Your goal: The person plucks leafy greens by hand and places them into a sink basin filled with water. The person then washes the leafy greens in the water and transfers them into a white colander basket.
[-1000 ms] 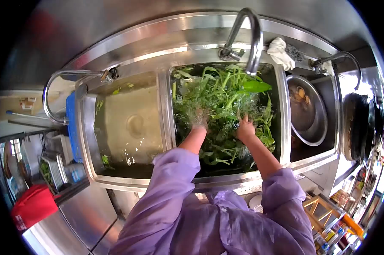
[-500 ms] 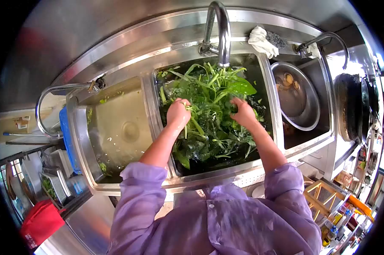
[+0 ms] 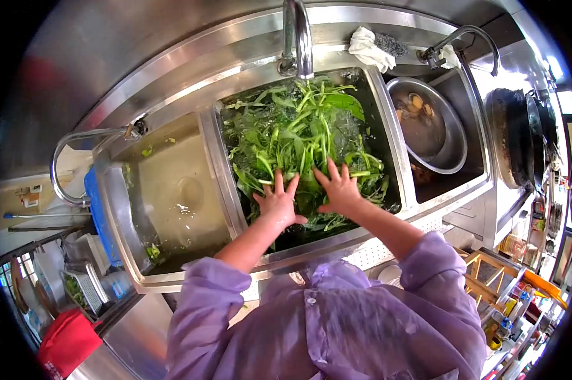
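Leafy greens [image 3: 298, 136] with long pale stems fill the middle sink basin [image 3: 397, 149], partly under water. My left hand [image 3: 278, 202] lies on the near side of the pile, palm down, its fingers spread over the stems. Just to its right, my right hand [image 3: 341, 190] also presses down on the greens with fingers fanned out. Neither hand grips anything. Above the back of the basin, a chrome faucet [image 3: 303, 54] points down; bubbles and churned water show among the leaves.
The left basin [image 3: 184, 171] holds cloudy water with leaf scraps. In the right basin sits a metal bowl [image 3: 450, 133] with water and brownish pieces. A white cloth [image 3: 369, 49] and a grey scrubber [image 3: 390, 44] lie on the back ledge. Dark pans [image 3: 511, 139] stand at the right.
Both hands have drawn back toward the near edge and opened, with fingers now spread. The greens have been turned over, with more stems on top. The camera view has shifted slightly.
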Action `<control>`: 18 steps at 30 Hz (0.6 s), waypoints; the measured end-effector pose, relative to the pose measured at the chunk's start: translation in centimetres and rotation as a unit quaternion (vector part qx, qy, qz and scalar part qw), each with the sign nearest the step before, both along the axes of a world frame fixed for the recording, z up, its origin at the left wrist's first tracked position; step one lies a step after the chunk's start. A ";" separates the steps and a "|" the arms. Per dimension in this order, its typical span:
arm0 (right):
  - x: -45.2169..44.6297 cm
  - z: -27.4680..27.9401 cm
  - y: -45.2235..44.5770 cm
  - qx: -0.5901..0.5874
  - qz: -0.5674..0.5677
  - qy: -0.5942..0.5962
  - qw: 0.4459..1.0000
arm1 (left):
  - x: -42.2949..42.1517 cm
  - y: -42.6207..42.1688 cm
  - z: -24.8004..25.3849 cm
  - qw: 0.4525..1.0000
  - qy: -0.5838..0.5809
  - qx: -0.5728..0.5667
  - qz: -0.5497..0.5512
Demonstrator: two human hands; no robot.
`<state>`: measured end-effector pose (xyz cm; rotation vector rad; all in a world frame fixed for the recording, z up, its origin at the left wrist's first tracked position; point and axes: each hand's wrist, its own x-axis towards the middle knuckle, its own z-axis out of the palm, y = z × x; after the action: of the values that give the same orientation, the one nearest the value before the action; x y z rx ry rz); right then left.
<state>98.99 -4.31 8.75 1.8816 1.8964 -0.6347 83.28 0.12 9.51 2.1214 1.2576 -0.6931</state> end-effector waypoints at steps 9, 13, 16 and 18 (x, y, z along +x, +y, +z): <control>2.2 -17.1 4.0 -0.104 0.062 -0.110 0.986 | -0.4 3.5 -11.5 0.989 -0.067 0.117 0.067; 3.8 -8.5 4.5 0.021 -0.197 0.104 0.975 | -0.1 5.6 -6.0 0.974 -0.121 0.127 0.143; 5.0 -2.2 3.4 0.169 -0.213 0.240 0.932 | -1.9 5.8 -3.0 0.942 -0.264 0.103 0.177; 5.1 -0.5 3.2 0.170 -0.267 0.201 0.927 | -2.3 4.9 -1.4 0.936 -0.278 0.140 0.163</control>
<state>104.06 -1.14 8.27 2.7124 1.8038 -0.9689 81.01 4.98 8.14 2.0363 1.3779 0.2355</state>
